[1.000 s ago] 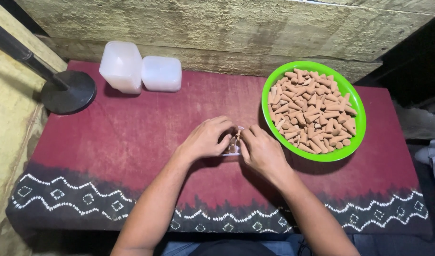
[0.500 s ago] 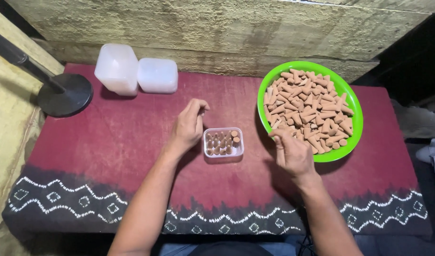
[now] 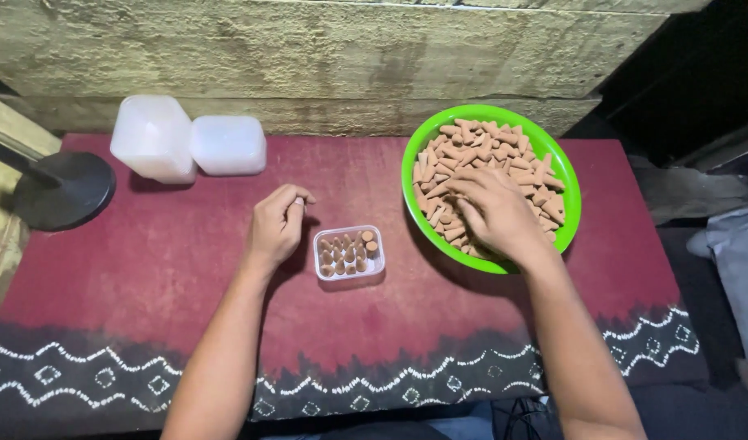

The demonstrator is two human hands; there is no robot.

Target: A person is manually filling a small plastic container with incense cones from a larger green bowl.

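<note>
A small clear plastic box [image 3: 348, 253] stands on the red cloth, partly filled with upright brown cones. My left hand [image 3: 278, 225] rests just left of it, fingers loosely curled with nothing visible in them. A bright green bowl [image 3: 563, 169] heaped with brown cones [image 3: 455, 153] sits to the right. My right hand [image 3: 492, 211] lies palm down inside the bowl, fingers spread into the cones; whether it grips any is hidden.
Stacked translucent white containers [image 3: 152, 138] and a flatter one [image 3: 228, 144] stand at the back left. A black round stand base [image 3: 60, 190] sits at the far left edge. The cloth [image 3: 145, 277] has a dark patterned border near me. A rough wall runs behind.
Both hands left the small box. My right hand moved right into the green bowl; my left drew back to the box's left side.
</note>
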